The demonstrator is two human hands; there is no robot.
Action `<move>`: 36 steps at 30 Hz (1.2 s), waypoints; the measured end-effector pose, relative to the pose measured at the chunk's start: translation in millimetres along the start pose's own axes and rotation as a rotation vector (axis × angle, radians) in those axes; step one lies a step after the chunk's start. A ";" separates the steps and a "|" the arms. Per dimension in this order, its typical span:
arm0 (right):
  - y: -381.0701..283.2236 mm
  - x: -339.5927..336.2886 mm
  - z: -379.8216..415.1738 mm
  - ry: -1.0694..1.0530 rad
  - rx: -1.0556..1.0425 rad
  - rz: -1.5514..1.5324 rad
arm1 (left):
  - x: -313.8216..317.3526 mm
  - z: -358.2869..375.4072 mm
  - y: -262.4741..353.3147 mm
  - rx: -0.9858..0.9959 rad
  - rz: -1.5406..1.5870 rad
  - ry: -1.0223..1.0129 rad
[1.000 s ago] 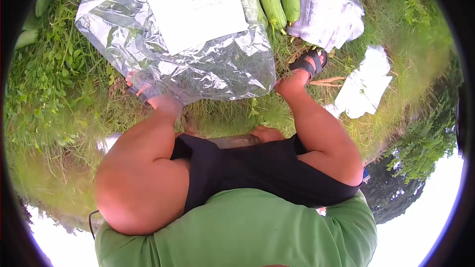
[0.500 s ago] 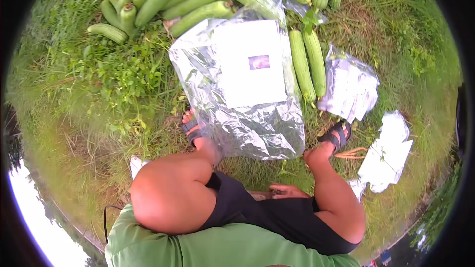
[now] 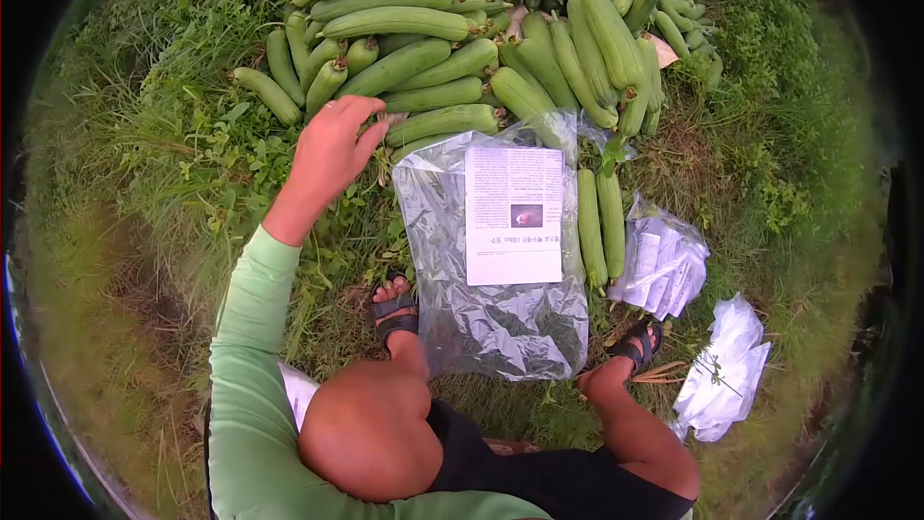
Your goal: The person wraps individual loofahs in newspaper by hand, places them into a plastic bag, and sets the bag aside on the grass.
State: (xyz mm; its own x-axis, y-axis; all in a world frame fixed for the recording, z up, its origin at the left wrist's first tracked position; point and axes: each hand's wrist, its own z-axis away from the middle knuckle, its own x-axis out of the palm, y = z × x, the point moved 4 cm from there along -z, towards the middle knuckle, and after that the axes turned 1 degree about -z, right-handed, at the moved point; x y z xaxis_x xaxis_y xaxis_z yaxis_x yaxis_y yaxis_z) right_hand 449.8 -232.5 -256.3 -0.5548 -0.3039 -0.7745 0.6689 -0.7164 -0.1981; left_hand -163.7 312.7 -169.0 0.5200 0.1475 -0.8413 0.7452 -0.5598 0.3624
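Observation:
My left hand (image 3: 332,146) is stretched forward at the near left edge of a pile of green loofah gourds (image 3: 404,24). Its thumb and fingers are apart, with nothing clearly held. A pale, dry scrap lies by the fingertips, close to the end of a loofah gourd (image 3: 445,123). Between my feet a clear plastic bag (image 3: 505,332) lies flat, with a printed sheet (image 3: 515,217) on or in it. Only a small patch of skin shows between my thighs, perhaps my right hand (image 3: 510,446); its fingers cannot be made out.
Two loofah gourds (image 3: 601,226) lie side by side right of the bag. Beyond them are a plastic packet of folded printed papers (image 3: 662,265) and a crumpled white bundle (image 3: 722,371). Grass (image 3: 192,183) and low weeds surround everything. My sandalled feet (image 3: 395,308) flank the bag.
My left arm has come into view and reached forward to the gourds. The hand seen between my thighs is now mostly hidden. The view has tilted up, showing more of the pile.

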 end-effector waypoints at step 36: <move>-454.6 0.6 -81.3 -0.621 -0.519 -0.604 | 122.9 43.9 117.0 -0.849 1.867 -0.482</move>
State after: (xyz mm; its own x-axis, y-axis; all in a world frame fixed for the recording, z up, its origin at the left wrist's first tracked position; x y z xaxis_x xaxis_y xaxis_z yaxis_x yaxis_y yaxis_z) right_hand 185.6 144.0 -215.5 -0.9324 -0.3595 -0.0374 0.2411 -0.5417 -0.8052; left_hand -30.9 229.5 -247.6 0.6769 -0.2640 0.6871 -0.3727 0.6820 0.6292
